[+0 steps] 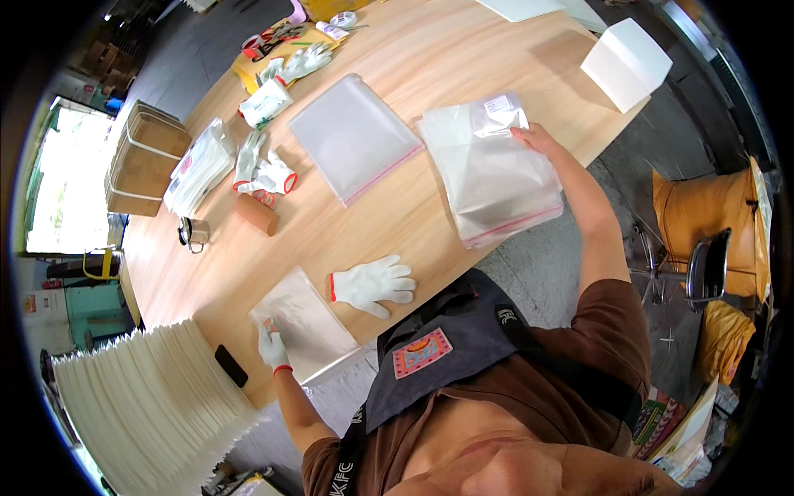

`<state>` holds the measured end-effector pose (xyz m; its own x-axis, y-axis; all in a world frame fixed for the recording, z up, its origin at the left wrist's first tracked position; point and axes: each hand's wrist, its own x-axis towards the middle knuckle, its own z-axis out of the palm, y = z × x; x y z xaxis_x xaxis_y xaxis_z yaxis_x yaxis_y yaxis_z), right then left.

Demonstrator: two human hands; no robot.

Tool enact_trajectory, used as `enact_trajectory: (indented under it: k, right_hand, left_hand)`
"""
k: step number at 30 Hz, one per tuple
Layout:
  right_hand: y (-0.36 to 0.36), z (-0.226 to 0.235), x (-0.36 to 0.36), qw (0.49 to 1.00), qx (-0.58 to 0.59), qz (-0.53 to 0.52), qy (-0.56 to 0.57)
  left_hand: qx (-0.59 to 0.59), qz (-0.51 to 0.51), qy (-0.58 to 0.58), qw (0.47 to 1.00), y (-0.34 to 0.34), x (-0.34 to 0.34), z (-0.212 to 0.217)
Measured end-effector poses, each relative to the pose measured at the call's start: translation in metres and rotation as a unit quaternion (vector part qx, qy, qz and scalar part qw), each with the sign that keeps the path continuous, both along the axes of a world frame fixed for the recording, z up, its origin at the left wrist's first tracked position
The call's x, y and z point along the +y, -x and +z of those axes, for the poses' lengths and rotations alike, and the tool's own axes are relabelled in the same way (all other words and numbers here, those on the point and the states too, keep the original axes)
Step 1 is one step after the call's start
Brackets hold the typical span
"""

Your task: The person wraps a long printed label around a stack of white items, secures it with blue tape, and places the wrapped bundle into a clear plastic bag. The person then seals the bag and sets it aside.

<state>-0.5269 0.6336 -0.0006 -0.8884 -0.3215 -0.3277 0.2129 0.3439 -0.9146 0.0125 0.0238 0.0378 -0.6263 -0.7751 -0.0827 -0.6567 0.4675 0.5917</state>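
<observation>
My left hand [273, 347] wears a white knit glove with a red cuff and is closed at the left edge of a clear plastic bag [310, 326], which lies flat near the table's front edge. Bare, my right hand [536, 139] grips the right edge of a stack of clear plastic bags [492, 182] with a pink strip along the near side. A small clear packet [499, 114] with a white label lies on top of that stack. Between my arms an empty white glove [372, 285] rests with its fingers spread.
Another stack of clear bags [356, 136] sits mid-table. Left of it are gloves [269, 174], a brown cylinder [256, 215], a metal mug [194, 231] and a white packet pile [200, 165]. A tall white sheet stack [153, 405] and black phone [231, 365] stand left; a white box [628, 64] stands far right.
</observation>
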Motion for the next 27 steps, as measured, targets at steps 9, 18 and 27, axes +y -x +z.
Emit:
enact_trajectory:
  k: [9, 18, 27]
  right_hand:
    - [0.013, -0.018, -0.003, 0.978, 0.081, 0.035, -0.189]
    - [-0.009, 0.003, -0.024, 0.804, 0.381, -0.041, -0.456]
    - [-0.174, 0.041, -0.287, 0.836, 0.441, 0.320, -0.056]
  left_hand:
    - [-0.006, -0.001, 0.021, 1.000, -0.018, -0.008, -0.022]
    - [-0.048, 0.079, 0.019, 0.995, -0.027, 0.029, 0.018]
    - [0.313, 0.449, -0.181, 0.817, -0.132, 0.132, -0.030]
